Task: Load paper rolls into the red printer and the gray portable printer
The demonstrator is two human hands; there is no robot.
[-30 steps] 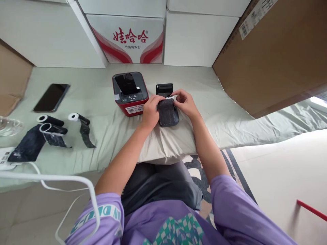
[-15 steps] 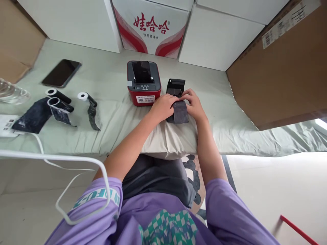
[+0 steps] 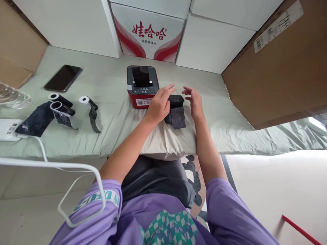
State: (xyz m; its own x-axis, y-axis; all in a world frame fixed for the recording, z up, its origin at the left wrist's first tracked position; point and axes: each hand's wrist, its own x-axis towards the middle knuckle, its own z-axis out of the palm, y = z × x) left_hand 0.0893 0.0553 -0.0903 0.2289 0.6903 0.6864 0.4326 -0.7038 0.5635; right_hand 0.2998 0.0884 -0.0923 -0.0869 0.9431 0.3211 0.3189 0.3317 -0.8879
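A small black portable printer (image 3: 176,99) lies on the pale green cloth with its lid down. A dark strip of paper (image 3: 178,118) hangs out over its front. My left hand (image 3: 159,104) is at the printer's left side with fingers stretched out; whether it touches the casing I cannot tell. On the other side my right hand (image 3: 195,103) hovers just off the printer, fingers apart and holding nothing. Close to my left hand stands a red and black desktop printer (image 3: 143,89), with a black sheet (image 3: 141,75) sticking up from its top.
Paper rolls with dark coating (image 3: 88,101) and a dark crumpled sheet (image 3: 37,119) lie at left, near a phone (image 3: 63,78) and a clear bottle (image 3: 14,97). White boxes (image 3: 204,44) line the back. A cardboard box (image 3: 278,75) stands right. A white cable (image 3: 84,166) loops by my left arm.
The small printer's lid, raised before, is now down. My right hand has let go and drawn off to the right; my left hand's fingers have straightened and moved up beside the printer.
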